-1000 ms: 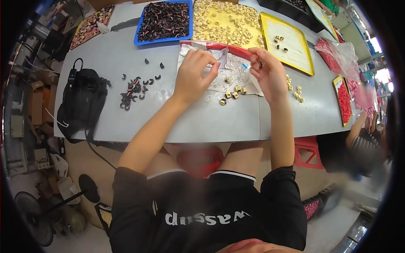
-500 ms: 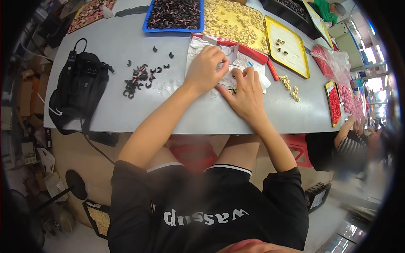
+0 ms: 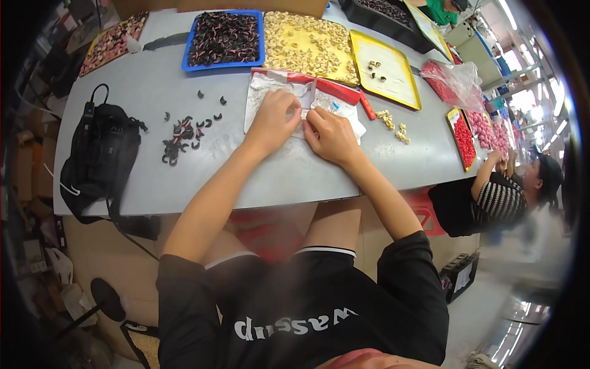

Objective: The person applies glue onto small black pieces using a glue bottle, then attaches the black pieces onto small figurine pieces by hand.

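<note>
Cardboard shaped into a shallow white-and-red open box (image 3: pixel 337 90) is lying on the smooth grey table (image 3: pixel 295 178). Over it, the person's bare left hand (image 3: pixel 275 123) is curling thumb and forefinger narrowly; just beside, the bare right hand (image 3: pixel 332 136) is bending its fingers inward. I cannot tell whether either is holding anything. Small black crescent-shaped pieces (image 3: pixel 184 131) are lying loose to the left, small cream-coloured chunky pieces (image 3: pixel 385 118) to the right.

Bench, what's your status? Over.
Left hand, right hand: close together over white sheet. Anything between fingers: hidden. Loose black curved pieces: left of both hands.
</note>
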The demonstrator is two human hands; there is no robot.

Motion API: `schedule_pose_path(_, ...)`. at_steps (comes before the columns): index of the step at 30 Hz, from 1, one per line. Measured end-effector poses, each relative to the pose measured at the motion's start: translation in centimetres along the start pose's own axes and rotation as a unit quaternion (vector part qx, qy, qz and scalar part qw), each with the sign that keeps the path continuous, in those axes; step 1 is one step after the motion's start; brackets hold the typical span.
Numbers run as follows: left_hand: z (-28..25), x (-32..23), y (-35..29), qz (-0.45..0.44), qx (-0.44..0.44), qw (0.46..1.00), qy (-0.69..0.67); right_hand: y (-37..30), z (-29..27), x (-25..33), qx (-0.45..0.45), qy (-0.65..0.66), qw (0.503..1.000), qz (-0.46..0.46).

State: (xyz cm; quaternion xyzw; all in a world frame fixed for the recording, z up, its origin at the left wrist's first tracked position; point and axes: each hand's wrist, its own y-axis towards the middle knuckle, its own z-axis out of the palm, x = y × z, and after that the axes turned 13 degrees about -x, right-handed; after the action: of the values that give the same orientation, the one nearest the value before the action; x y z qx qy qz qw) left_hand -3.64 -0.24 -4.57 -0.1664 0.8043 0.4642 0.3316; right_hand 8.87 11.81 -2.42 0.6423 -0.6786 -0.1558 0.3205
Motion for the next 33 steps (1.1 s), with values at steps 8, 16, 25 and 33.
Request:
schedule_pose_path(8,0.5,-0.1,-0.2,-0.072,-0.001,0.997,-0.023,0.1,-0.3,-0.8,-0.014,0.013,0.999,-0.033)
schedule_pose_path(16,0.0,-0.7,0.3,-0.043,-0.024,0.999,0.000,5.1,-4.1,-12.7,-0.171,-0.121,0.963,0.171)
schedule_pose_path(25,-0.4,-1.5,0.0,-0.011,-0.032,0.999,0.016,5.8,-4.5,-19.9,-0.069,-0.236,0.945,0.218)
schedule_pose_path(33,-1.3,-1.7,0.8,0.016,-0.068,0.998,0.008,3.0,-5.2,-10.3,-0.223,0.042,0.955,0.189)
